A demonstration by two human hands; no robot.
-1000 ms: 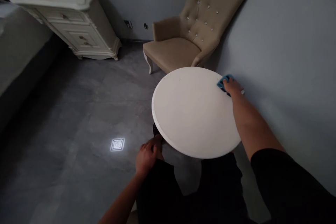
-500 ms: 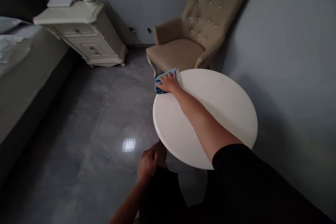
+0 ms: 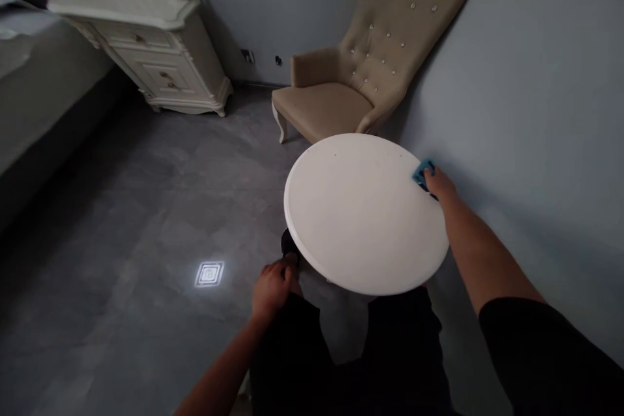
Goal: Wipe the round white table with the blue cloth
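Right of centre, the right hand (image 3: 441, 183) grips a cloth (image 3: 422, 171) slanting down-right along the table's (image 3: 365, 214) edge; left hand's (image 3: 270, 289) grip unclear.

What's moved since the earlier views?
The right hand and blue cloth went from the far left edge of the white table back to its right side, near their first position. The cloth stayed gripped; the left hand still rests on the leg; armchair unmoved.

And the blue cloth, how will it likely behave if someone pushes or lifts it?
The blue cloth is probably floppy, since it looks bunched at the right hand. It likely slides easily, as the white tabletop looks smooth.
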